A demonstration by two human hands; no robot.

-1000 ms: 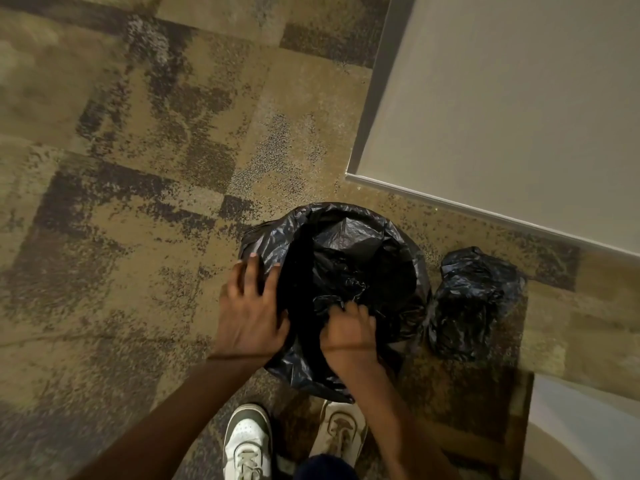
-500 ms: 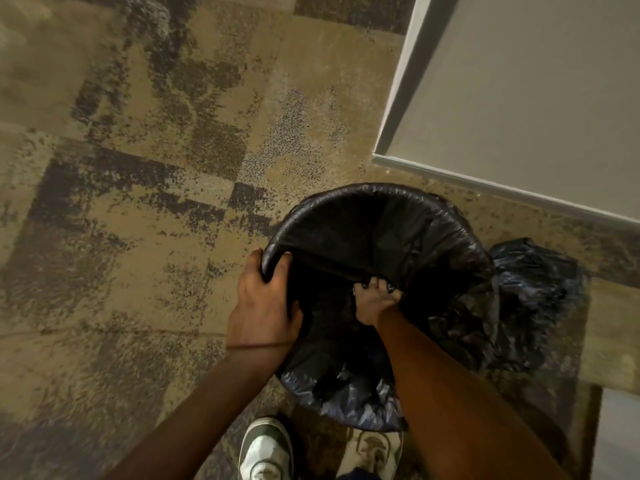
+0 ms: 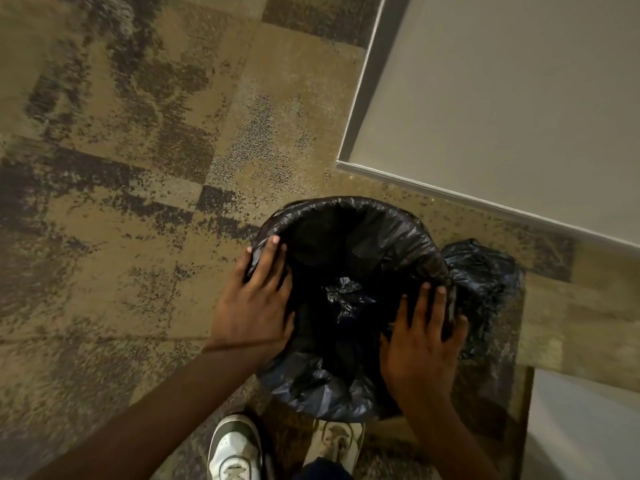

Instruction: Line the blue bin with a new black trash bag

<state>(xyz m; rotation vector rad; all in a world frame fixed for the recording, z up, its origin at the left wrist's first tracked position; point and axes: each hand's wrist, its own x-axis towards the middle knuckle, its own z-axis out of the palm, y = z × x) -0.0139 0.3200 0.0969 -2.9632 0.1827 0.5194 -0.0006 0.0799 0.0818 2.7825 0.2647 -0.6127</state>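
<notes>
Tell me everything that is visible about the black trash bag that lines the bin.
The black trash bag is thin, glossy, wrinkled plastic. It stands open, its mouth folded over the round rim all around, so the bin itself is hidden. Loose plastic bunches at the bottom inside. The left hand presses on the left rim, the right hand on the right rim. It stands on the carpet, beside a second crumpled black bag.

Dim, warm yellowish light throughout; the carpet smears with motion blur toward the left edge; the black trash bag swallows detail, showing only faint sheen on its folds; wide-angle bending skews the wall.
</notes>
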